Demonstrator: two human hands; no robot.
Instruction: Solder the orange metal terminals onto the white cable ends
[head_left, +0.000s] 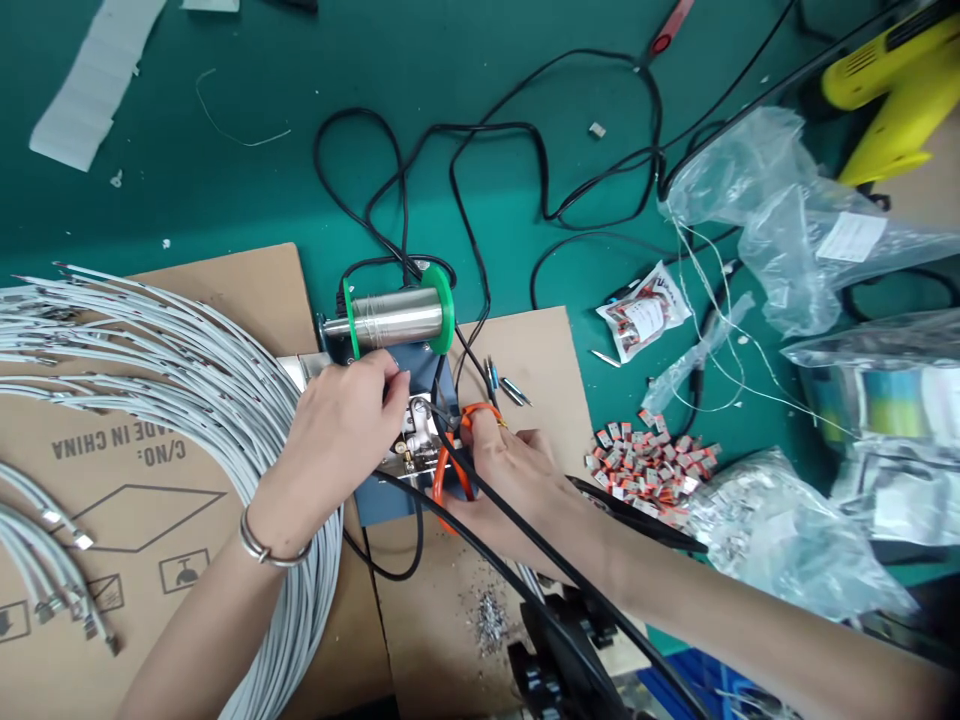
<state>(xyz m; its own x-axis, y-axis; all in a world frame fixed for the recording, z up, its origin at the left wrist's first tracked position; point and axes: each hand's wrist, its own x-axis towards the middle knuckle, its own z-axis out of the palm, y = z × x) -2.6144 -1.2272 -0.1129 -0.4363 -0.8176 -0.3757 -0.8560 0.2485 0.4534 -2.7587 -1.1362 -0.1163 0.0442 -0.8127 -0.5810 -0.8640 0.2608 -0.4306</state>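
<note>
My left hand (352, 410) is closed, thumb against the curled fingers, just in front of a spool of solder wire (397, 318) with green ends. Whatever it pinches is too small or hidden to make out. My right hand (499, 465) grips the orange looped handles of scissors (444, 485); their blades are hidden. Between the hands is a small metal mechanism (417, 435) on a dark blue base (375, 505), partly covered by the hands and black cables. The spool stands at the back of this base.
A thick bundle of grey cables (225, 400) lies on cardboard (142, 510) at left. Orange-and-grey connectors (649, 460), plastic bags (787, 530) and a yellow tool (892, 80) lie at right. Black cables (544, 175) loop behind; a black stand (555, 650) is in front.
</note>
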